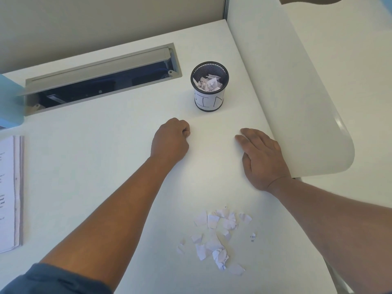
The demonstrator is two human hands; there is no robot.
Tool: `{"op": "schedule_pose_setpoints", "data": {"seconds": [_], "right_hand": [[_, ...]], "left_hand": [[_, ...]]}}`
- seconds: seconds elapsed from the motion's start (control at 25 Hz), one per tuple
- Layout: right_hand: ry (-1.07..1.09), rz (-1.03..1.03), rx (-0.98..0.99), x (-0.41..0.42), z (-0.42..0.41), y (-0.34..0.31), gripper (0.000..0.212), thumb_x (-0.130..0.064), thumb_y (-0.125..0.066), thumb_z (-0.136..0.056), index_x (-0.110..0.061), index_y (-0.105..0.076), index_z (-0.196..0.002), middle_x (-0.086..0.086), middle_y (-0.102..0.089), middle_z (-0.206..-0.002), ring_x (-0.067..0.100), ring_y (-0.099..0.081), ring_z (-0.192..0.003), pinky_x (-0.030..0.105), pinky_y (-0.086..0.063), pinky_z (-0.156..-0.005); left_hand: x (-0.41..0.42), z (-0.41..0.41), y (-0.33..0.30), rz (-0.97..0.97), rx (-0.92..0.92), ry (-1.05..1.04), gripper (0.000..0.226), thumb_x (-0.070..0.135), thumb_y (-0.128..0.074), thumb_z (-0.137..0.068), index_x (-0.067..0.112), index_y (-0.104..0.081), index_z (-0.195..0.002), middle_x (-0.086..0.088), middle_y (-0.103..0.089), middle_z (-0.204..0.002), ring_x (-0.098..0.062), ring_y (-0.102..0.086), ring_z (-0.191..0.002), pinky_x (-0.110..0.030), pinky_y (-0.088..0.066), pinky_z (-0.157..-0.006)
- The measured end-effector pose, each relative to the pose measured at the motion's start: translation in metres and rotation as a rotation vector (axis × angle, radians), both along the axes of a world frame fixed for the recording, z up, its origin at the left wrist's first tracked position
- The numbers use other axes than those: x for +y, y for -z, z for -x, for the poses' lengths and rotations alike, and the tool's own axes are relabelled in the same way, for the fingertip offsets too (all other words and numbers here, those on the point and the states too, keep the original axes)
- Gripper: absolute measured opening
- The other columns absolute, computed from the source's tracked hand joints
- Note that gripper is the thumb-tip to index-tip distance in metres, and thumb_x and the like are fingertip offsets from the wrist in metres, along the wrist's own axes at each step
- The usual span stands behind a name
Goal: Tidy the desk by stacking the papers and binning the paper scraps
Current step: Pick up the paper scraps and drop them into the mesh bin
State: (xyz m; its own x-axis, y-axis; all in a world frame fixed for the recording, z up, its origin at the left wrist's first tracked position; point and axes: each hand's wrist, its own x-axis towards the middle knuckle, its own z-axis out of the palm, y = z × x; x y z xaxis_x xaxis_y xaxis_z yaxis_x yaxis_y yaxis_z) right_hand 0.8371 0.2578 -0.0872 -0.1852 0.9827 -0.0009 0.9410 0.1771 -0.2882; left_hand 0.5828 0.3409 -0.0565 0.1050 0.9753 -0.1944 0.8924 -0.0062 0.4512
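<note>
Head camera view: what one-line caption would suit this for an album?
Paper scraps wait on the desk while two hands rest before a half-filled bin.

White desk: mesh bin, paper scraps, paper stack.

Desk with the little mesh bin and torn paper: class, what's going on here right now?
A person is partway through tidying a white desk. The mesh bin already holds some scraps, but a pile of torn paper scraps still lies near the front edge. The left hand is curled into a fist just short of the bin; whether it holds scraps can't be seen. The right hand rests flat on the desk. A stack of papers sits at the left.
</note>
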Motion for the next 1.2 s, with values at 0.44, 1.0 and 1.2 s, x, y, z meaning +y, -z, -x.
{"op": "schedule_pose_setpoints", "data": {"seconds": [0.44,1.0,1.2], "right_hand": [[-0.005,-0.013,0.005,0.000,-0.001,0.000,0.056,-0.022,-0.032,-0.089,-0.016,-0.056,-0.140,0.003,-0.048,-0.153,0.030,-0.043,-0.140,0.046,-0.037,-0.103],[-0.021,-0.018,-0.014,0.000,-0.002,-0.001,0.054,-0.021,-0.034,-0.089,-0.016,-0.056,-0.139,0.003,-0.049,-0.151,0.030,-0.045,-0.138,0.045,-0.042,-0.098],[-0.020,-0.025,-0.014,0.000,-0.002,0.000,0.054,-0.021,-0.034,-0.089,-0.016,-0.056,-0.139,0.003,-0.049,-0.151,0.030,-0.046,-0.137,0.045,-0.042,-0.098]], "left_hand": [[0.040,0.003,-0.064,0.011,-0.684,-0.273,0.025,0.012,-0.047,-0.104,0.024,-0.054,-0.083,0.006,-0.053,-0.073,-0.008,-0.049,-0.064,-0.023,-0.044,-0.063],[0.094,-0.047,-0.090,-0.175,-0.265,-0.002,0.010,0.014,-0.066,-0.097,0.012,-0.072,-0.090,0.010,-0.061,-0.077,-0.002,-0.052,-0.065,-0.019,-0.044,-0.064],[0.089,-0.040,-0.082,-0.242,-0.394,-0.075,0.015,0.028,-0.065,-0.096,0.020,-0.068,-0.083,0.009,-0.055,-0.075,-0.003,-0.047,-0.066,-0.024,-0.044,-0.068]]}}
